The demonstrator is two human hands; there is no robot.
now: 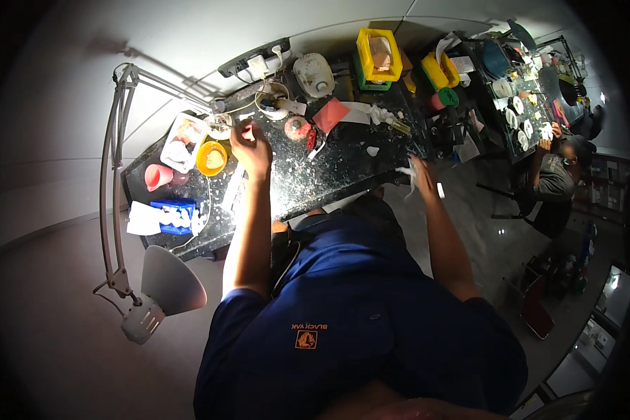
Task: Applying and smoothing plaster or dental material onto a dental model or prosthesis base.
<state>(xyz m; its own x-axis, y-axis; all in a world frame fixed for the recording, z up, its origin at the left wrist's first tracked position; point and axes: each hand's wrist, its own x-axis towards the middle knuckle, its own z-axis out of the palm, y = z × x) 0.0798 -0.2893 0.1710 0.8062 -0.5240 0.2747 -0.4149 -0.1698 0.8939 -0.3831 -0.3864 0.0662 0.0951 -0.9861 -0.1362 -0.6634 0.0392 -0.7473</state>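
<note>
My left hand (252, 150) reaches over the back left of the dark, white-speckled table (343, 168). Its fingers are bent together beside a small round dish (219, 127); whatever is between them is too small to make out. Close by stand an orange bowl (201, 165) with pale material in it and a white tray (168, 155) holding whitish lumps. Past the table's right edge hangs my right hand (423, 175), closed on a thin, crumpled white tissue (409, 173) that dangles from the fingers.
A desk lamp (171, 283) on a jointed arm stands at the left. The table also bears a pink cup (159, 176), a blue box (166, 205), a red sheet (330, 114) and a yellow basket (363, 52). A seated person (556, 175) works at another table on the right.
</note>
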